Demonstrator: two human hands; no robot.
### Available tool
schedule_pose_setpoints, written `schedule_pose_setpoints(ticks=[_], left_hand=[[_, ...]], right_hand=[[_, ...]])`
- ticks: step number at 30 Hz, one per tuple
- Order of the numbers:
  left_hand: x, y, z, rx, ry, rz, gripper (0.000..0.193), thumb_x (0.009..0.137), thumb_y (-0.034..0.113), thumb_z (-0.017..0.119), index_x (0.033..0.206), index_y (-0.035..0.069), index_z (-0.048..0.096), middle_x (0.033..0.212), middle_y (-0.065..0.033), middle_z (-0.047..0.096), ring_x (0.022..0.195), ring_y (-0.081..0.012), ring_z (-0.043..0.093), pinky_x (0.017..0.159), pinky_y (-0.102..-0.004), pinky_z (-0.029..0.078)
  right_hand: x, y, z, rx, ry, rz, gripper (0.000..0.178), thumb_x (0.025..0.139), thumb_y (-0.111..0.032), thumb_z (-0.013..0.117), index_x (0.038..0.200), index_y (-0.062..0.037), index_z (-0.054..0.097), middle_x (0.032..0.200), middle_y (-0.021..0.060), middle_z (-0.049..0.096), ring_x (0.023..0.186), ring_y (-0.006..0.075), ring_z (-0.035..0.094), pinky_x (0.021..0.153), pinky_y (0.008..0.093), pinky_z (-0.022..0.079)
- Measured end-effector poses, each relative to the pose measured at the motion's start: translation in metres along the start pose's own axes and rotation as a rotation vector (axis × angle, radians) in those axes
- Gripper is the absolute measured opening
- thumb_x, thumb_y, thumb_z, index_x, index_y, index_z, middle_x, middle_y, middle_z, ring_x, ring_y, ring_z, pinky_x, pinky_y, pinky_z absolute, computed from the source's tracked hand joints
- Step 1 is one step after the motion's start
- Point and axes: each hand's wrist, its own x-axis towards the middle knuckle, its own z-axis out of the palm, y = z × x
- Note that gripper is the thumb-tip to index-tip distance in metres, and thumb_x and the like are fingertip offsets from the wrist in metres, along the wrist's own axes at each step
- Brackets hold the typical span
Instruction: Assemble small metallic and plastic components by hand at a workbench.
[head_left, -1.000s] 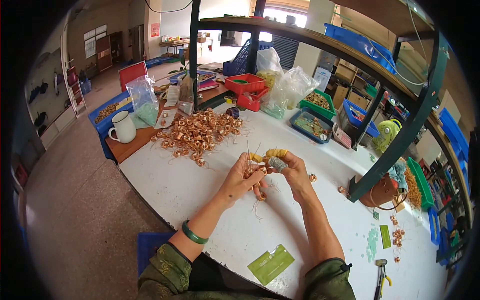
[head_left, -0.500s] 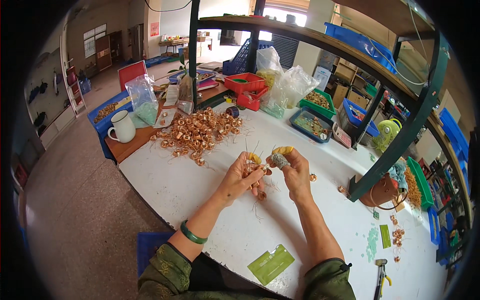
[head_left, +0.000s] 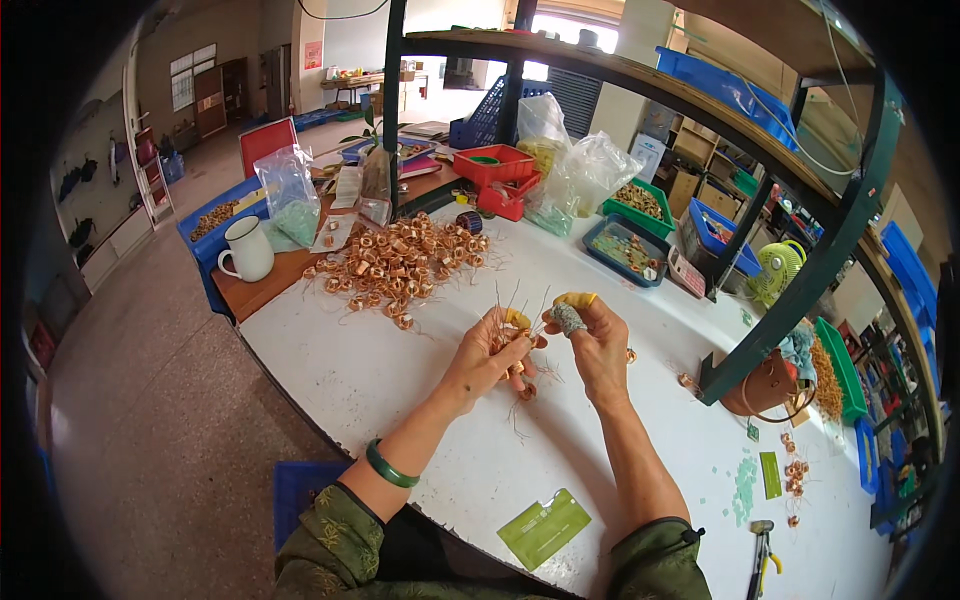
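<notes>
Coils (head_left: 528,391) sit clamped between fingers of the left hand (head_left: 483,360); coil pile (head_left: 400,262) lies at ten o'clock on the counter (head_left: 335,365). Right hand (head_left: 600,352) (grey thumb sheath (head_left: 569,318)) now stands farther toward three o'clock, baring wire leads (head_left: 545,298); whether its fingers grip any is unclear.

One view — a wide fisheye worn on the person's head, the left of a side-by-side pair. It looks down and forward over the white surface (head_left: 560,450), near enough that both forearms (head_left: 637,455) rise from the lower edge. The shelf (head_left: 826,230) crosses its upper right, the floor (head_left: 200,420) spreads at left — straight edges bow toward the dark rim.
</notes>
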Motion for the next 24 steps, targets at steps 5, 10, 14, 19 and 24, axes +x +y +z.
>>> schedule_pose_setpoints(ticks=[5, 10, 14, 19, 24], left_hand=[[-0.001, -0.002, 0.004, 0.020, -0.037, -0.069, 0.029, 0.087, 0.003, 0.058, 0.115, 0.009, 0.053, 0.094, -0.0089, 0.066, 0.062, -0.0100, 0.059, 0.048, -0.0176, 0.048], [0.001, -0.003, -0.001, 0.058, -0.020, -0.082, 0.026, 0.086, 0.003, 0.058, 0.111, 0.009, 0.057, 0.088, -0.0079, 0.065, 0.058, -0.0095, 0.058, 0.046, -0.0180, 0.045], [0.001, 0.006, -0.007, -0.047, 0.164, -0.063, 0.018, 0.083, 0.005, 0.062, 0.101, 0.009, 0.060, 0.072, -0.0051, 0.062, 0.050, -0.0098, 0.056, 0.045, -0.0178, 0.041], [0.008, 0.000, -0.025, -0.244, 0.270, 0.062, 0.014, 0.084, 0.008, 0.063, 0.098, 0.009, 0.059, 0.071, -0.0059, 0.061, 0.050, -0.0105, 0.055, 0.044, -0.0187, 0.041], [0.006, 0.005, -0.025, -0.250, 0.309, 0.012, 0.010, 0.086, 0.011, 0.064, 0.095, 0.008, 0.059, 0.072, -0.0072, 0.062, 0.049, -0.0106, 0.055, 0.043, -0.0186, 0.040]], right_hand=[[-0.003, -0.005, 0.003, -0.126, -0.023, 0.047, 0.026, 0.081, 0.008, 0.050, 0.102, 0.0010, 0.064, 0.088, 0.0096, 0.068, 0.076, 0.0155, 0.060, 0.074, 0.0257, 0.049], [-0.003, -0.015, 0.012, -0.102, -0.007, 0.068, 0.029, 0.078, 0.009, 0.051, 0.101, 0.0009, 0.065, 0.092, 0.0088, 0.069, 0.077, 0.0171, 0.062, 0.074, 0.0258, 0.048], [0.001, -0.010, 0.001, -0.147, -0.035, 0.079, 0.028, 0.075, 0.008, 0.053, 0.098, 0.0006, 0.067, 0.097, 0.0084, 0.068, 0.080, 0.0196, 0.063, 0.075, 0.0264, 0.048], [0.004, 0.013, -0.020, -0.709, -0.280, 0.084, 0.026, 0.073, 0.004, 0.055, 0.095, 0.0005, 0.069, 0.104, 0.0085, 0.066, 0.087, 0.0227, 0.062, 0.078, 0.0276, 0.047], [-0.004, 0.029, -0.017, -1.012, -0.501, 0.095, 0.027, 0.072, 0.003, 0.053, 0.094, 0.0007, 0.069, 0.109, 0.0091, 0.063, 0.093, 0.0236, 0.058, 0.080, 0.0287, 0.046]])
